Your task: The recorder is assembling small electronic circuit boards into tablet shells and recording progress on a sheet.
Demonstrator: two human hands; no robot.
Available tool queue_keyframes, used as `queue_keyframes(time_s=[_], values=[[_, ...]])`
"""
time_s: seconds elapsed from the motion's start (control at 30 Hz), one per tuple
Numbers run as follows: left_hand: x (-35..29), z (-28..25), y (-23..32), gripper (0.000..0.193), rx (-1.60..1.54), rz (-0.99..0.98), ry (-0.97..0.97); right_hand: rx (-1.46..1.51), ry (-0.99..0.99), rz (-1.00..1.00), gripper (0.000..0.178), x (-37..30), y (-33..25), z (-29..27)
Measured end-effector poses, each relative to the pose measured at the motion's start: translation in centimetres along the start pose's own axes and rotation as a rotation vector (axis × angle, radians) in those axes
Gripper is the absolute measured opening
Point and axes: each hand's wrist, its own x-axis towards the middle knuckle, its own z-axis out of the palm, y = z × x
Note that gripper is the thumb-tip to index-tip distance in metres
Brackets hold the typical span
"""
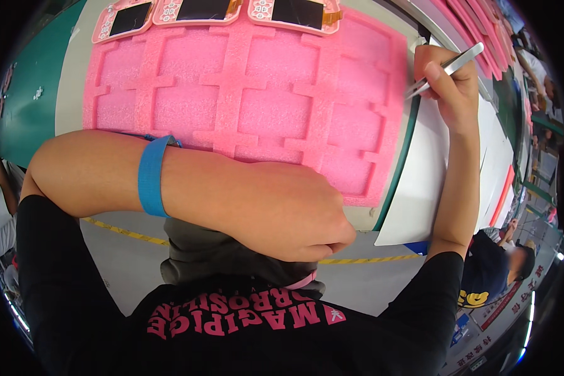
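My right hand (448,78) grips metal tweezers (460,61) at the right edge of the pink foam tray (232,94), their tips pointing down and left. My left forearm lies across the tray's near side, with a blue wrist strap (151,178) round it. Near the tray's lower right corner, my left hand (310,216) is closed with fingers curled under; whatever it may hold is hidden. Along the tray's far edge sit three pink handheld console halves with dark screens: one at left (128,20), one in the middle (200,9) and one at right (294,15).
White sheets (420,182) lie right of the tray, with a stack of pink foam sheets (470,28) at the far right. A small white piece (38,93) rests on the green mat (31,125) at left. Other people are at the right and left rims.
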Motion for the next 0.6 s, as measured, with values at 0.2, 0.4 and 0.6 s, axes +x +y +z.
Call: queue_keyframes(time_s=[0.2, 0.4, 0.6], values=[[0.1, -0.2, 0.2, 0.011, 0.008, -0.01, -0.019, -0.419, 0.111, -0.23, 0.018, 0.5, 0.4, 0.4], [0.1, -0.3, 0.2, 0.012, 0.021, -0.015, -0.03, -0.62, 0.043, -0.274, 0.02, 0.6, 0.0, 1.1], [0.2, -0.2, 0.0, 0.012, 0.022, -0.018, -0.011, -0.617, 0.063, -0.253, 0.021, 0.5, 0.4, 0.9]])
